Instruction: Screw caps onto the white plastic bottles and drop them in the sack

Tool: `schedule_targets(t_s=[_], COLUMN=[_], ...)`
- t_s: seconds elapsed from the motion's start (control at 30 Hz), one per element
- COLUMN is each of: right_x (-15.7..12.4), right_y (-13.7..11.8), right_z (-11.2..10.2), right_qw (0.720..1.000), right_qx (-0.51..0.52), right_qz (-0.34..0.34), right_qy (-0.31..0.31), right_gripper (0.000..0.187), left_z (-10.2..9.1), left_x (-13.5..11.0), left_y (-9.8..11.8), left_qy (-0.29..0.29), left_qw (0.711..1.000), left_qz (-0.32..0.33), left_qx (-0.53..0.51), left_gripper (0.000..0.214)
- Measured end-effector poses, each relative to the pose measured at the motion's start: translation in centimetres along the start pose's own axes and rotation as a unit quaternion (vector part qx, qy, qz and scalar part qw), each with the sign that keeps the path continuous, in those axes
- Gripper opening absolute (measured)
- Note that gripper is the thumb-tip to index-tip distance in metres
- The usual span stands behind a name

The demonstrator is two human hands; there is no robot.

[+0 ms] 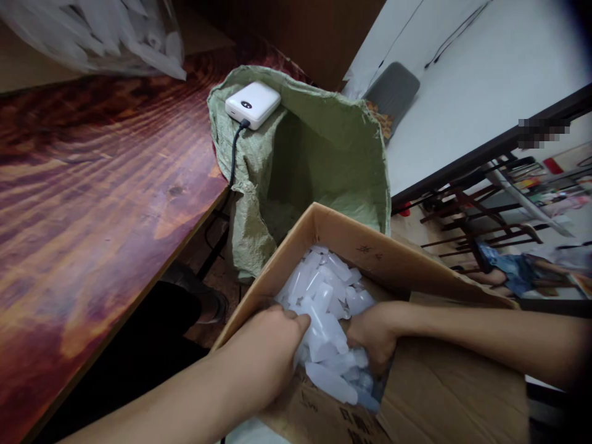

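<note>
Both my hands reach down into an open cardboard box (370, 250) at the lower middle. It holds several translucent white plastic bottles (324, 296). My left hand (271, 351) curls over the bottles at the box's left side, fingers closed around some of them. My right hand (374, 336) is dug in among the bottles at the right, fingers bent and partly buried in the pile.
A green woven sack (324, 142) stands open behind the box, with a white power bank (252, 103) and its cable on its rim. A reddish wooden table (92, 185) fills the left, with a clear bag of white pieces (106, 34) on it. A white table (485, 80) lies at right.
</note>
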State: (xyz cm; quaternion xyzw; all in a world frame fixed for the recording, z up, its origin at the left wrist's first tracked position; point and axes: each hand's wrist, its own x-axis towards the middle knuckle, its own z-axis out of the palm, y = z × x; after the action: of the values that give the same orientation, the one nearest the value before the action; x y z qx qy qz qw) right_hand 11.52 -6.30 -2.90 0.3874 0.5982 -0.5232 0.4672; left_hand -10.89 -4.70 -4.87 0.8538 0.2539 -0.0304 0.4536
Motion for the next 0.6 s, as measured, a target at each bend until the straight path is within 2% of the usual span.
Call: schedule_targets(t_s=[0.07, 0.17, 0.3, 0.4, 0.6], right_x=[-0.6, -2.1, -3.8, -4.1, -2.6], right_y=[-0.2, -0.2, -0.3, -0.4, -1.3], right_z=[-1.5, -4.0, -5.8, -5.5, -3.5], right_qw=[1.000, 0.999, 0.986, 0.943, 0.824], right_qx=[-0.010, 0.014, 0.161, 0.316, 0.525], right_qz=[0.019, 0.024, -0.032, -0.106, -0.211], right_qy=[-0.013, 0.015, 0.012, 0.003, 0.002], right_gripper=[0.021, 0.016, 0.013, 0.015, 0.042], left_z=[0.0, -0.1, -0.3, -0.6, -1.5], left_x=[0.1, 0.2, 0.0, -0.2, -0.8], left_y=[0.0, 0.0, 0.6, 1.3, 2.1], left_qy=[-0.006, -0.009, -0.005, -0.006, 0.017], left_qw=[1.000, 1.000, 0.999, 0.999, 0.990], left_qz=[-0.002, -0.014, -0.035, -0.048, -0.081], left_qx=[0.013, 0.023, 0.021, 0.005, -0.110], left_gripper=[0.051, 0.049, 0.038, 0.031, 0.021])
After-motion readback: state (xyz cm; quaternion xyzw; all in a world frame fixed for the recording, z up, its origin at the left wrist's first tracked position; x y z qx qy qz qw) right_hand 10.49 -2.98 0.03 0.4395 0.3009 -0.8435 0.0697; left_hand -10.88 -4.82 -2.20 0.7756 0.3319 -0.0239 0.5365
